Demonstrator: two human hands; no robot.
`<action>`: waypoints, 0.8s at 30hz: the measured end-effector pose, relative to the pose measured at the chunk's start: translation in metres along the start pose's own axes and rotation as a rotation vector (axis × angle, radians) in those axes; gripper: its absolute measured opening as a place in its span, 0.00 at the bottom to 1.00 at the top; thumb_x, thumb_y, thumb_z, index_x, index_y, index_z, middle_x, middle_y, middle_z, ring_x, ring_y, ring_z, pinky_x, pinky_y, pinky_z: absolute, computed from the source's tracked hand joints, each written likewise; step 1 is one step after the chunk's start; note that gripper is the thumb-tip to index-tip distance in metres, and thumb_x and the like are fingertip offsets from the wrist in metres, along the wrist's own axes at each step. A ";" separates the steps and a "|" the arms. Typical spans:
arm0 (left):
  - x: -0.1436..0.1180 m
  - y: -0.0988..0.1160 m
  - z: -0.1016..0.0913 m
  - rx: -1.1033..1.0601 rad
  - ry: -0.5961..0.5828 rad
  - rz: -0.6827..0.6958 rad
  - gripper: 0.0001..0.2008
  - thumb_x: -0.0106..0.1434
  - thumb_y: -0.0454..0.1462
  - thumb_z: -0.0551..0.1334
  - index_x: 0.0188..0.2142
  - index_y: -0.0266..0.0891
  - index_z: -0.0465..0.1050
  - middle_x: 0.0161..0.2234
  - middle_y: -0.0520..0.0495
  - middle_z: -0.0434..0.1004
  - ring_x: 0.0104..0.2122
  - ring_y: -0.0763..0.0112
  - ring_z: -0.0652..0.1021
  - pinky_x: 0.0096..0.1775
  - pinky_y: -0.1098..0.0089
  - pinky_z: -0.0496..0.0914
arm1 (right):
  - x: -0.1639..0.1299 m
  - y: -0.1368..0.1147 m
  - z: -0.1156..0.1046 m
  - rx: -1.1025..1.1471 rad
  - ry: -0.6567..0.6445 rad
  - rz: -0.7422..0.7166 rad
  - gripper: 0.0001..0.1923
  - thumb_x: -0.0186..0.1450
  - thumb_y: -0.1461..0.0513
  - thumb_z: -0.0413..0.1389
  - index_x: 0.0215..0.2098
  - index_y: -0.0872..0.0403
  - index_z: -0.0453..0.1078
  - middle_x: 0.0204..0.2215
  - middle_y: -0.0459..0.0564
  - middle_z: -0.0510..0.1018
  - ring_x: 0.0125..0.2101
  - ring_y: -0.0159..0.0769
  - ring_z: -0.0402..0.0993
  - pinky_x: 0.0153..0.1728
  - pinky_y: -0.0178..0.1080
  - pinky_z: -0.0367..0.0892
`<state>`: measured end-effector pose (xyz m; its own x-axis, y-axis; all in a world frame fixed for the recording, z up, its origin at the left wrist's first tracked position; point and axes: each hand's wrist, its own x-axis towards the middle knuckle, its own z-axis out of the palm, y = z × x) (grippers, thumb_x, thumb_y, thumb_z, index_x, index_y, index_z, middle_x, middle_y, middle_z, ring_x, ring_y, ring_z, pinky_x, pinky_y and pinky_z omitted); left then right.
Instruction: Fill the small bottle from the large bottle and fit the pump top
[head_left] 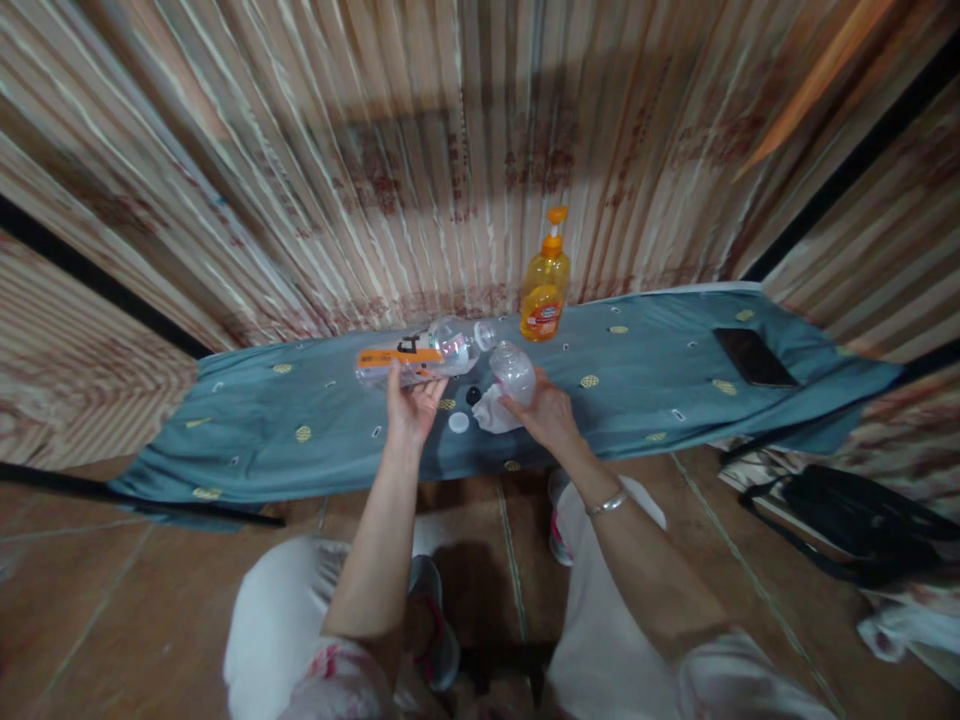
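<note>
My left hand (411,405) is closed around a clear plastic bottle (386,372) with an orange and white label. This bottle lies tilted, its neck pointing right. Facing that neck is a small clear plastic piece (513,370), rounded and bottle-like, gripped by my right hand (546,408). A crumpled whitish cloth or wipe (495,412) hangs under the same hand; whether my fingers also pinch it I cannot tell. Between my hands, a black cap (473,396) and a white cap (459,422) lie on the teal cloth (255,430).
An orange pump bottle of liquid soap (545,295) stands at the back of the narrow cloth-covered table. Toward the right end lies a dark phone (754,357). A striped curtain (375,150) hangs behind. A black bag (862,515) rests low at the right.
</note>
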<state>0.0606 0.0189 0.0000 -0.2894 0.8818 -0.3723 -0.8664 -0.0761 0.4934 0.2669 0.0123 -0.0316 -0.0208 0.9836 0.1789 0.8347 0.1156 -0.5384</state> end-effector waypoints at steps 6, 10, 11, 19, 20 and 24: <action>0.012 -0.005 -0.006 -0.136 0.032 -0.060 0.22 0.72 0.49 0.58 0.55 0.36 0.71 0.42 0.37 0.81 0.40 0.61 0.85 0.42 0.65 0.81 | -0.001 0.007 0.005 -0.010 0.031 -0.009 0.31 0.65 0.52 0.64 0.60 0.60 0.65 0.45 0.62 0.85 0.47 0.52 0.83 0.46 0.43 0.74; 0.020 -0.006 -0.008 -0.240 0.030 -0.076 0.26 0.74 0.52 0.54 0.56 0.32 0.71 0.42 0.36 0.80 0.42 0.61 0.85 0.40 0.70 0.81 | -0.001 0.009 0.004 0.001 0.033 -0.003 0.28 0.65 0.54 0.64 0.58 0.59 0.67 0.44 0.61 0.85 0.46 0.51 0.84 0.44 0.42 0.75; 0.022 -0.005 -0.009 -0.264 0.032 -0.083 0.27 0.74 0.52 0.53 0.56 0.32 0.70 0.42 0.36 0.80 0.41 0.62 0.85 0.38 0.71 0.81 | -0.001 0.010 0.004 -0.001 0.031 0.003 0.27 0.64 0.54 0.65 0.57 0.58 0.67 0.44 0.61 0.85 0.46 0.51 0.84 0.44 0.42 0.75; 0.028 0.001 -0.020 -0.413 0.038 -0.117 0.34 0.72 0.58 0.51 0.61 0.31 0.67 0.41 0.34 0.80 0.39 0.60 0.84 0.32 0.71 0.81 | 0.002 0.011 0.001 -0.002 0.048 0.060 0.31 0.63 0.51 0.66 0.57 0.58 0.67 0.43 0.63 0.85 0.46 0.53 0.84 0.43 0.42 0.74; 0.028 0.001 -0.021 -0.428 0.037 -0.118 0.35 0.72 0.59 0.51 0.62 0.32 0.66 0.42 0.34 0.80 0.39 0.60 0.84 0.32 0.71 0.81 | 0.002 0.012 0.001 -0.003 0.050 0.075 0.31 0.62 0.51 0.66 0.57 0.59 0.68 0.42 0.62 0.85 0.45 0.53 0.84 0.43 0.42 0.74; 0.028 0.001 -0.022 -0.473 0.022 -0.138 0.38 0.71 0.60 0.51 0.64 0.30 0.64 0.44 0.31 0.79 0.41 0.58 0.84 0.32 0.69 0.81 | 0.003 0.015 0.000 -0.004 0.067 0.088 0.30 0.61 0.48 0.66 0.53 0.58 0.69 0.37 0.60 0.85 0.41 0.54 0.84 0.39 0.43 0.73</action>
<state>0.0425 0.0330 -0.0269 -0.1629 0.8891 -0.4278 -0.9856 -0.1667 0.0288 0.2794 0.0170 -0.0394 0.0895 0.9785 0.1859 0.8339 0.0284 -0.5512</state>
